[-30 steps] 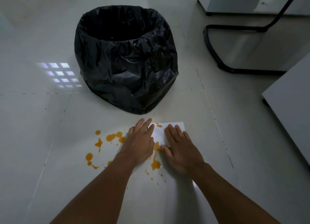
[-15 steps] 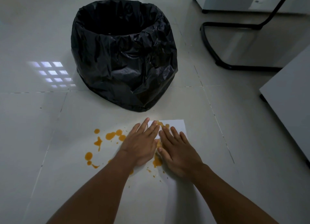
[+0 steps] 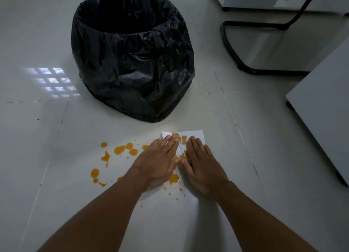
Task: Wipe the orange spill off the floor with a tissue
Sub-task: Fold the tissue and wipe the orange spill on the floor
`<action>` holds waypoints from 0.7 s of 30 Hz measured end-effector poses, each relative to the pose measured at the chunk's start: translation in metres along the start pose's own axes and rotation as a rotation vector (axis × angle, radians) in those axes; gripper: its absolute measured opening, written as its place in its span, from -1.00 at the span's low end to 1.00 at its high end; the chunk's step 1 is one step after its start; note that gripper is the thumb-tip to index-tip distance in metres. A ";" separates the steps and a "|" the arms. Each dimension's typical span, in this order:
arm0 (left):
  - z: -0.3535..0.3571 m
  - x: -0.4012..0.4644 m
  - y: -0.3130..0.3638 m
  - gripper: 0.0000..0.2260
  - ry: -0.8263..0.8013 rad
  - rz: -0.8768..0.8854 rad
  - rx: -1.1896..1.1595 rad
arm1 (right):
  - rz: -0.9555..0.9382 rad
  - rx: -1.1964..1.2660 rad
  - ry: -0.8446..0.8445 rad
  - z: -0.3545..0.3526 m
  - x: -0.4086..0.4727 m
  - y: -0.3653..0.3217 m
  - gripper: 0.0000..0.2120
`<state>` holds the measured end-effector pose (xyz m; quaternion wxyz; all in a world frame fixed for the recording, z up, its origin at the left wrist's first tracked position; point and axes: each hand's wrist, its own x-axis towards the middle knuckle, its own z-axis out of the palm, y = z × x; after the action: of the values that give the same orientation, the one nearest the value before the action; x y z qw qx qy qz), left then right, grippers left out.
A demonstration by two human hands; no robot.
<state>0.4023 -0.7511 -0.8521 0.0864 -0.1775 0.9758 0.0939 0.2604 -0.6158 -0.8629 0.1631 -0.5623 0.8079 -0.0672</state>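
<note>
A white tissue (image 3: pixel 196 135) lies flat on the pale tiled floor, stained orange near its middle. My left hand (image 3: pixel 157 162) presses on its left part with straight fingers. Beside it, my right hand (image 3: pixel 203 166) lies flat on the right part, thumbs nearly touching. Most of the tissue is hidden under both hands. The orange spill (image 3: pixel 120 149) spreads in blobs and drops to the left of my left hand, and one blob (image 3: pixel 173 178) shows between my wrists.
A bin lined with a black bag (image 3: pixel 132 59) stands just beyond the tissue. A black chair frame (image 3: pixel 232 49) is at the far right. A grey cabinet edge (image 3: pixel 317 104) juts in from the right. Bare tiles lie to the left.
Both hands have slid closer together over the tissue, and more orange has soaked into its middle. The view has shifted slightly.
</note>
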 end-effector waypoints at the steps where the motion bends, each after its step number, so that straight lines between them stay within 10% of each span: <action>1: 0.000 -0.001 0.000 -0.43 0.008 0.003 0.001 | -0.013 0.014 0.009 0.000 -0.001 -0.002 -0.30; 21: -0.007 -0.012 -0.007 -0.41 -0.081 -0.065 0.051 | -0.051 -0.014 -0.002 0.005 -0.004 -0.004 -0.32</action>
<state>0.4147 -0.7557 -0.8438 0.1334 -0.2028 0.9673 0.0731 0.2669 -0.6136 -0.8656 0.1583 -0.5840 0.7935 -0.0653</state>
